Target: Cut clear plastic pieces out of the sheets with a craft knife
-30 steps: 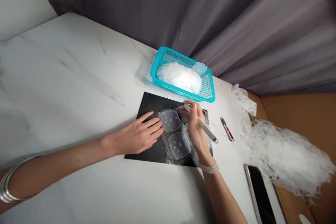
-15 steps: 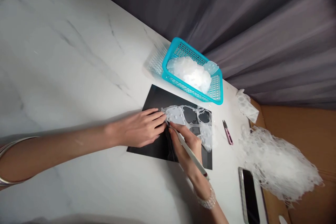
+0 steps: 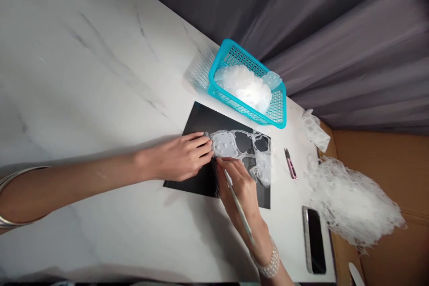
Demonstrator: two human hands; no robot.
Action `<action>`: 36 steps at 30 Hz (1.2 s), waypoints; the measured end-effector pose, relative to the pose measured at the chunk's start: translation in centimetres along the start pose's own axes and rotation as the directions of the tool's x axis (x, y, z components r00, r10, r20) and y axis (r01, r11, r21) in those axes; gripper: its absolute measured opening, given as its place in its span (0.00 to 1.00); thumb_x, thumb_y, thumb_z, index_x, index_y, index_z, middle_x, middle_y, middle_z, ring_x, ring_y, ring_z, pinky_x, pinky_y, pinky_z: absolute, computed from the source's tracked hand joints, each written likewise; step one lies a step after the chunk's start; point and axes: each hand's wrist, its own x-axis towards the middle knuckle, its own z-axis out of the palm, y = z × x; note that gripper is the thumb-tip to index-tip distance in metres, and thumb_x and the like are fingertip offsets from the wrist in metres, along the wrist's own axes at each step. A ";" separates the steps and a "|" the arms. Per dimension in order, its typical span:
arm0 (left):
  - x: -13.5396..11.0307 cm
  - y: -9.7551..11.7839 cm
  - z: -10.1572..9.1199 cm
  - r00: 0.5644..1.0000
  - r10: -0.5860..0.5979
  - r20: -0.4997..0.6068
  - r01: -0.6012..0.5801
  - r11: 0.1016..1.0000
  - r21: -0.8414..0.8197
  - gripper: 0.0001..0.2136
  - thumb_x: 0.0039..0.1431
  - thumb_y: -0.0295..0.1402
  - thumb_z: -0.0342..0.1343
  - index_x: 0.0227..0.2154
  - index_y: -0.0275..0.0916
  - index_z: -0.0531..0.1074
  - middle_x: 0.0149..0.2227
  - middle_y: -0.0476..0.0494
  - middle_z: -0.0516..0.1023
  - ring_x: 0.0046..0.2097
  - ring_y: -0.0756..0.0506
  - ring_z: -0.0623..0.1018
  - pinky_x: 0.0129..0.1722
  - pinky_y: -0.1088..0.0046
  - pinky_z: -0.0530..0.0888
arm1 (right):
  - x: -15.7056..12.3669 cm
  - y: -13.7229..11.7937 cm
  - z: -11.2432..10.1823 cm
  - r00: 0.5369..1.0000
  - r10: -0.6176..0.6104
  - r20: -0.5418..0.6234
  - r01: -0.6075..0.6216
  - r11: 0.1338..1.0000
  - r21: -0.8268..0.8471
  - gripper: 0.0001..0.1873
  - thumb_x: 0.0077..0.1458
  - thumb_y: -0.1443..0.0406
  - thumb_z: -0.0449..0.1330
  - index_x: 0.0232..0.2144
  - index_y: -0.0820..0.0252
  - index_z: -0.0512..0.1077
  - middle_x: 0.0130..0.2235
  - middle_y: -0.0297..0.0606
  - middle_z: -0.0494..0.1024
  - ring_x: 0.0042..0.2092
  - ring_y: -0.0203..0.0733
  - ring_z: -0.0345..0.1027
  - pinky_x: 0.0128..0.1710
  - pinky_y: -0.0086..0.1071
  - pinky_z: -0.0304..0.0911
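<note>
My left hand (image 3: 186, 157) lies palm down with fingers stretched out, its fingertips at the left edge of a clear moulded plastic sheet (image 3: 224, 144). The sheet rests on a black mat (image 3: 197, 120) and has rounded panel shapes, some of them cut-out openings. My right hand (image 3: 239, 183) is closed in a pen grip around a slim white pen-shaped tool (image 3: 241, 214). The tool's tip is hidden by the fingers, close to the sheet's lower left part and the left fingertips. Crumpled clear film (image 3: 264, 167) shows at the sheet's right side.
Behind the mat stands a blue basket (image 3: 214, 71) holding a heap of translucent pieces (image 3: 246, 87). To the right lie pink thread snips (image 3: 291, 164), a phone (image 3: 314, 240) and clear plastic scraps (image 3: 317, 129). A cardboard box (image 3: 382, 156) at the table edge contains piled plastic offcuts (image 3: 358, 205).
The view has shifted slightly, so the table things sit higher. My right hand has moved a little away from the left fingertips, and the tool's angle has changed. My left hand stays on the sheet's edge.
</note>
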 end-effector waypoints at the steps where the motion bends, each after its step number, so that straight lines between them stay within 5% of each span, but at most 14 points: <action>1: 0.0 0.0 0.0 1.000 0.003 0.004 -0.003 1.000 -0.005 0.12 0.62 0.30 0.54 0.47 0.36 0.75 0.54 0.36 0.77 0.58 0.39 0.73 0.63 0.59 0.64 | 0.0 0.1 0.1 1.000 -0.006 -0.012 0.005 1.000 -0.003 0.12 0.66 0.71 0.52 0.43 0.58 0.75 0.38 0.44 0.80 0.41 0.45 0.75 0.41 0.38 0.73; 8: 0.0 -0.2 -0.4 0.998 0.064 0.012 -0.064 0.997 -0.047 0.12 0.62 0.28 0.53 0.46 0.36 0.76 0.51 0.37 0.79 0.59 0.39 0.73 0.67 0.55 0.58 | 0.3 1.0 1.2 0.994 0.080 -0.073 -0.080 0.997 -0.001 0.14 0.66 0.67 0.54 0.51 0.58 0.74 0.51 0.48 0.77 0.50 0.47 0.74 0.51 0.43 0.73; 12: 0.0 -0.2 -0.5 0.996 0.083 0.021 -0.082 0.996 -0.039 0.14 0.61 0.27 0.53 0.48 0.35 0.76 0.53 0.36 0.79 0.63 0.38 0.69 0.68 0.54 0.56 | 0.5 1.2 1.4 1.000 -0.011 0.004 0.011 0.998 -0.061 0.18 0.67 0.70 0.50 0.55 0.63 0.72 0.54 0.51 0.77 0.57 0.52 0.69 0.56 0.50 0.70; 19: -0.1 -0.4 -0.1 0.995 0.097 0.038 -0.095 0.995 -0.028 0.15 0.65 0.33 0.51 0.50 0.34 0.74 0.52 0.37 0.79 0.61 0.37 0.71 0.68 0.49 0.55 | 0.8 1.1 1.0 0.982 -0.114 0.153 0.146 0.964 -0.223 0.26 0.64 0.76 0.44 0.61 0.65 0.67 0.54 0.56 0.76 0.53 0.55 0.70 0.50 0.51 0.74; 24: 0.0 -0.5 -0.1 0.996 0.079 0.046 -0.077 0.995 -0.060 0.16 0.66 0.34 0.51 0.52 0.33 0.74 0.51 0.36 0.79 0.59 0.37 0.73 0.67 0.49 0.57 | 1.0 0.6 1.1 0.997 -0.043 0.070 0.044 0.999 -0.013 0.27 0.63 0.77 0.45 0.58 0.57 0.72 0.51 0.48 0.79 0.51 0.50 0.71 0.50 0.46 0.73; 27: 0.1 -0.6 -0.3 0.997 0.069 0.039 -0.065 0.993 -0.095 0.18 0.66 0.34 0.52 0.55 0.33 0.72 0.54 0.36 0.78 0.58 0.38 0.74 0.68 0.53 0.57 | 1.0 0.8 0.9 0.988 0.150 -0.019 -0.141 0.958 0.249 0.21 0.66 0.72 0.48 0.52 0.53 0.76 0.48 0.43 0.81 0.48 0.46 0.74 0.49 0.42 0.73; 30: 0.2 -0.6 -0.5 0.997 0.061 0.038 -0.056 0.990 -0.127 0.20 0.66 0.34 0.51 0.59 0.33 0.69 0.59 0.36 0.75 0.60 0.39 0.73 0.68 0.55 0.56 | 0.4 3.1 -1.1 0.892 0.430 -0.137 -0.318 0.815 0.484 0.13 0.64 0.66 0.56 0.45 0.54 0.79 0.43 0.40 0.82 0.43 0.44 0.77 0.47 0.42 0.74; 32: 0.1 -0.7 -0.5 0.996 0.062 0.059 -0.054 0.990 -0.127 0.20 0.67 0.34 0.50 0.59 0.34 0.68 0.60 0.36 0.73 0.61 0.40 0.72 0.69 0.55 0.55 | -0.7 5.7 -3.4 0.761 0.585 -0.282 -0.319 0.716 0.621 0.10 0.59 0.66 0.62 0.42 0.55 0.80 0.42 0.39 0.83 0.43 0.43 0.78 0.51 0.44 0.72; 34: 0.1 -0.7 -0.4 0.995 0.062 0.077 -0.052 0.992 -0.118 0.20 0.68 0.34 0.49 0.60 0.33 0.68 0.60 0.36 0.73 0.61 0.40 0.72 0.69 0.56 0.55 | -2.0 8.1 -5.8 0.582 0.716 -0.386 -0.264 0.615 0.743 0.10 0.55 0.68 0.66 0.41 0.56 0.81 0.42 0.37 0.83 0.45 0.41 0.78 0.58 0.45 0.67; 36: 0.1 -0.7 -0.4 0.995 0.055 0.079 -0.046 0.993 -0.112 0.20 0.69 0.34 0.48 0.60 0.33 0.68 0.59 0.37 0.74 0.60 0.40 0.73 0.69 0.56 0.55 | -3.3 9.4 -7.3 0.484 0.782 -0.393 -0.214 0.541 0.813 0.10 0.52 0.69 0.68 0.39 0.57 0.80 0.41 0.37 0.83 0.46 0.40 0.78 0.61 0.44 0.64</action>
